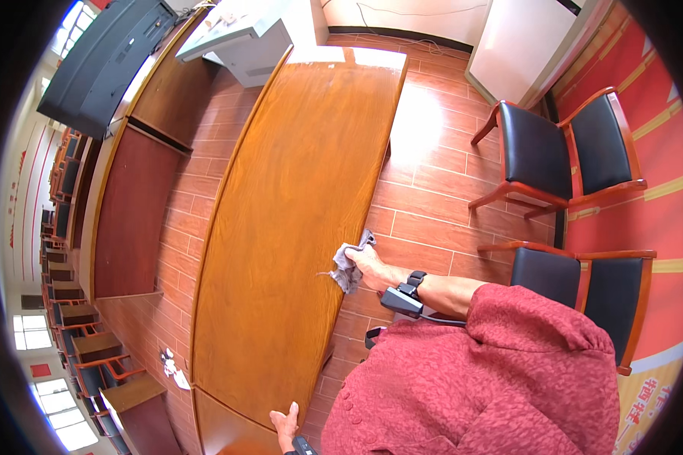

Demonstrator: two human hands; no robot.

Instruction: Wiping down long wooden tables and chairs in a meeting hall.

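My right hand (366,265) is closed round a crumpled grey cloth (349,279). The cloth lies on the near edge of a long brown wooden table (281,182), with a corner of it sticking up past my fingers. Lower in the view, my left hand (284,426) is at the same table's edge. Its thumb and fingers are apart, and it holds nothing I can see. Black straps with small devices circle both wrists.
Black-seated wooden chairs (535,152) stand on the right by a red wall banner (622,220). Across the tiled floor are a reddish-brown desk (133,212), a large dark screen (102,64) and a white desk (262,53). White scraps (176,371) lie on the floor.
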